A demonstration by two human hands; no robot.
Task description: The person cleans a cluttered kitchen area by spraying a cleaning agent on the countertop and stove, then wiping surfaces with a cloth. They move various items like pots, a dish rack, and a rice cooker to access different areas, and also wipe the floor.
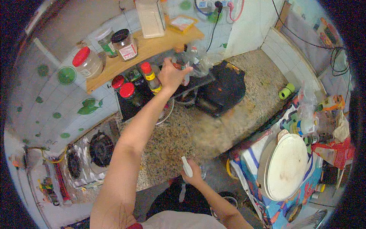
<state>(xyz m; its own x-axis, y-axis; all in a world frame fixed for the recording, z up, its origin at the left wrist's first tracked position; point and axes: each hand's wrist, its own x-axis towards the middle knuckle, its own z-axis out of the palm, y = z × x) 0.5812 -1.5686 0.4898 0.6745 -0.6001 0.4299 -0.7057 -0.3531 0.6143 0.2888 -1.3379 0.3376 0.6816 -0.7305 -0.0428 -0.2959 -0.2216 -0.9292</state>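
Note:
My left hand (172, 75) reaches over the black rack (197, 85) under the wooden shelf. Its thumb and forefinger are spread about a clear bottle with a red label (179, 66); whether they grip it is hard to see. Just left of that hand stands a bottle with a red cap and yellow label (149, 75). Two red-lidded jars, one of them a dark jar (127, 91), are farther left. Low in front of my body, my right hand (194, 173) is closed on a white plastic nozzle-like piece (187, 167); whatever lies below it is mostly hidden.
The wooden shelf (168, 43) holds several jars and a white container (150, 20). A black plastic bag (223, 86) lies on the granite counter (171, 148). The gas stove (94, 154) is at left. At right, a round white lid (287, 167) rests on a cloth-covered surface.

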